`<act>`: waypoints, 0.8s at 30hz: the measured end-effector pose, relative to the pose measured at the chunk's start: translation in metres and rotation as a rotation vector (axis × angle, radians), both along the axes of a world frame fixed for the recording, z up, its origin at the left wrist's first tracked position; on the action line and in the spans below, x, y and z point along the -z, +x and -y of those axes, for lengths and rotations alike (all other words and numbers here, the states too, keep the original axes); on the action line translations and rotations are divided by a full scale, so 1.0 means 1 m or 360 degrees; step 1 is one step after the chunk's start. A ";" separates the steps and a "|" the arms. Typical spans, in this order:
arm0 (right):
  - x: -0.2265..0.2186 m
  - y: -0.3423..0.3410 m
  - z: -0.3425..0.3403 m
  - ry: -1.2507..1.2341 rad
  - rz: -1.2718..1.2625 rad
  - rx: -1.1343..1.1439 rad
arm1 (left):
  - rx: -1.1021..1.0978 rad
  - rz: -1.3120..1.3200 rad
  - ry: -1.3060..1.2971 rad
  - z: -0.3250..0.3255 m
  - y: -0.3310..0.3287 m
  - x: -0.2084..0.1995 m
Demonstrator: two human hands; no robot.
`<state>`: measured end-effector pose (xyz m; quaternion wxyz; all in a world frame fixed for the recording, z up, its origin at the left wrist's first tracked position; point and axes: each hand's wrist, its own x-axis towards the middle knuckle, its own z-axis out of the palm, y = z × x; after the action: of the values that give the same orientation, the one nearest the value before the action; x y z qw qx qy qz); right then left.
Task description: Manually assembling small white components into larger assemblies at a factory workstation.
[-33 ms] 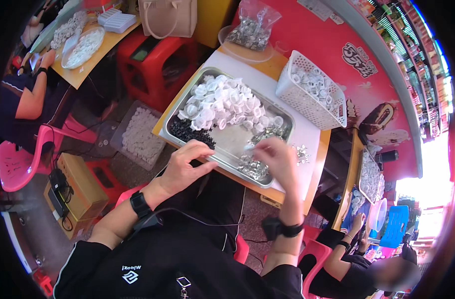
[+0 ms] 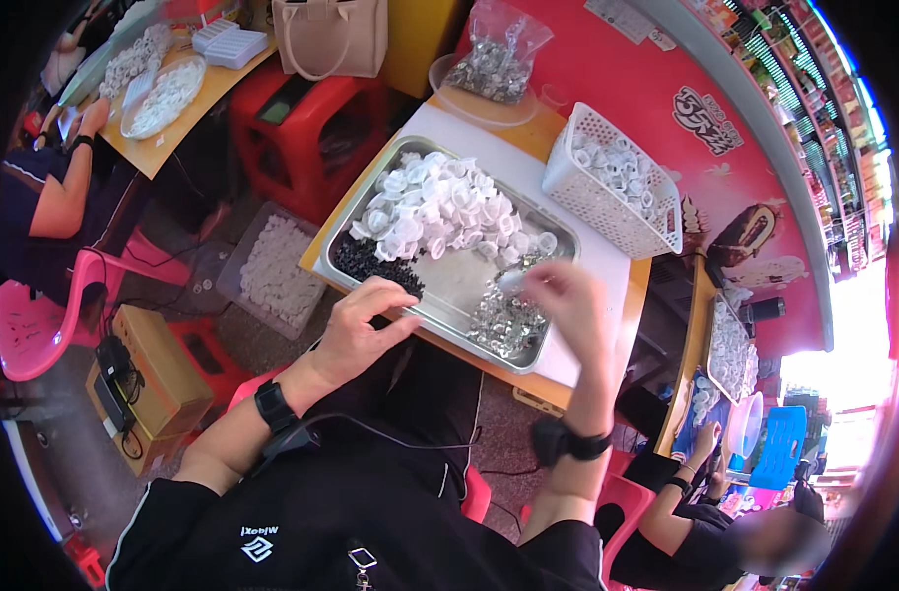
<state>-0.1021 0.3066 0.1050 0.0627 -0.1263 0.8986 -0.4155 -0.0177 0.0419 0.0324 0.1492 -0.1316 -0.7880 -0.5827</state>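
A metal tray lies in front of me, heaped with white ring-shaped plastic pieces. Small black parts fill its left corner, and shiny silver metal pieces are spread at its right end. My left hand hovers at the tray's near rim beside the black parts, thumb and forefinger bent and a little apart; nothing shows between them. Over the silver pieces, my right hand pinches a small white plastic piece at its fingertips, slightly blurred.
A white perforated basket of pale pieces stands right of the tray. Behind is a clear bag of metal parts. A floor bin of white pieces and a red stool are at left. Other people work at both sides.
My right hand has shifted a little up and to the right with the white piece, uncovering more of the silver pieces. My left hand has moved slightly left.
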 end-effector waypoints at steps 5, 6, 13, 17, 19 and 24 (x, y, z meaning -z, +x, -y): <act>-0.041 -0.099 -0.053 -0.0543 -0.0447 0.0520 | -0.0157 0.0005 -0.0069 0.009 -0.001 0.002; -0.037 -0.112 -0.056 -0.0544 -0.0450 0.0509 | -0.0168 0.0001 -0.0067 0.010 -0.001 0.002; 0.006 -0.090 0.012 -0.0135 -0.0315 0.0251 | -0.0026 0.0034 -0.0115 0.015 -0.005 0.013; 0.038 -0.055 0.069 0.0129 -0.0366 -0.0130 | 0.0020 0.0014 -0.0150 0.020 -0.005 0.011; 0.049 -0.045 0.086 0.0169 -0.0361 -0.0206 | 0.0022 0.0014 -0.0158 0.021 -0.005 0.011; 0.078 -0.028 0.106 0.0645 -0.0545 -0.0100 | 0.0065 0.0058 -0.0147 0.021 -0.006 0.008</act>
<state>-0.1302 0.2001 0.0271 -0.0532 -0.2075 0.9566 -0.1976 -0.0233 0.0210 0.0249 0.1167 -0.1436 -0.8137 -0.5510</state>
